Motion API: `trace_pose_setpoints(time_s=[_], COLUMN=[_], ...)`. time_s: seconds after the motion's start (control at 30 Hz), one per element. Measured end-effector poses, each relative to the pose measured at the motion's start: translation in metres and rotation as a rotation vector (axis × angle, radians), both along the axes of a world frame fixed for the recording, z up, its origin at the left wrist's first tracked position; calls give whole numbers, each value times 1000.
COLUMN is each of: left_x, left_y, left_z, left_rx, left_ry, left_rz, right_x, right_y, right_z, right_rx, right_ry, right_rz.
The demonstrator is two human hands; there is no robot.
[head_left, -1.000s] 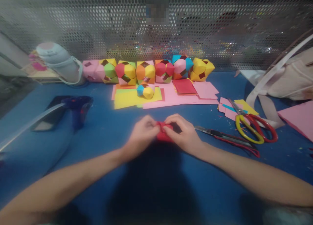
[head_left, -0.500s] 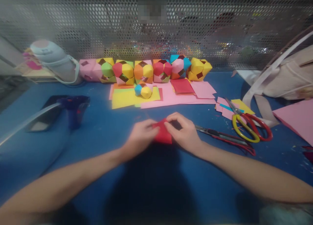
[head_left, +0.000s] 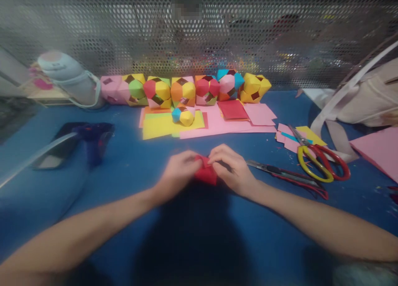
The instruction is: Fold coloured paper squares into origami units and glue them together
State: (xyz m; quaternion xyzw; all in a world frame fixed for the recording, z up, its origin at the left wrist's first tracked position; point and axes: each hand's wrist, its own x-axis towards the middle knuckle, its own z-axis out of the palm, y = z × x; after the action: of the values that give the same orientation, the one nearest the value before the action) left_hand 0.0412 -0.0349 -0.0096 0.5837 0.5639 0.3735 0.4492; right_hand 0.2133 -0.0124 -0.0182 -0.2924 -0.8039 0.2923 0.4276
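Note:
Both my hands meet over a small red piece of paper point(head_left: 206, 173) on the blue table point(head_left: 130, 166). My left hand point(head_left: 178, 174) pinches its left edge with closed fingers. My right hand point(head_left: 231, 168) pinches its right top edge, fingers curled. The paper looks partly folded and rests close to the tabletop. Much of it is hidden under my fingers.
A row of several coloured folded paper balls point(head_left: 186, 89) lines the perforated metal screen point(head_left: 199, 33). Yellow, pink and red sheets point(head_left: 214, 120) lie before it. Scissors point(head_left: 320, 163) and a utility knife point(head_left: 286, 178) lie right, a glue gun point(head_left: 90, 136) left, a bottle point(head_left: 70, 76) far left, a bag point(head_left: 363, 97) far right.
The red paper was opened out into a flatter square half a second ago and is now folded smaller between my fingers. My hands stayed in the same spot.

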Motion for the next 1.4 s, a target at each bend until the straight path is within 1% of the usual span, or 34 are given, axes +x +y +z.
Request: trace_pose_setpoints(time_s=[0.07, 0.17, 0.23, 0.33, 0.53, 0.8, 0.87, 0.97, 1.07, 1.2, 1.4], left_x=[-1, 0, 1, 2, -1, -3, -3, -3, -3, -3, -4], left_y=[0, 0, 0, 0, 1, 3, 2, 2, 2, 3, 4], left_z=[0, 2, 3, 4, -1, 0, -1, -2, -2, -2, -4], left_rx=[3, -5, -7, -15, -22, -67, -73, -68, -44, -25, -26], left_ry=[13, 6, -9, -32, -100, -122, -103, -62, -40, -24, -2], left_rz=[-17, -28, -21, -18, -8, -51, -61, -67, -52, -42, -68], right_x=[-1, -4, -5, -5, -5, -6, -6, -5, -4, -1, -2], right_y=[0, 0, 0, 0, -1, 2, 2, 1, 0, 1, 3], right_z=[0, -1, -1, 2, 5, 4, 3, 2, 3, 7, 7], right_rx=[-66, -226, -311, -333, -341, -477, -464, -367, -293, -320, -323], right_ry=[13, 36, 16, -19, 13, 53, 53, 27, -15, -28, -10], right_rz=[-29, -95, -93, -96, -118, -140, -145, -146, -101, -58, -102])
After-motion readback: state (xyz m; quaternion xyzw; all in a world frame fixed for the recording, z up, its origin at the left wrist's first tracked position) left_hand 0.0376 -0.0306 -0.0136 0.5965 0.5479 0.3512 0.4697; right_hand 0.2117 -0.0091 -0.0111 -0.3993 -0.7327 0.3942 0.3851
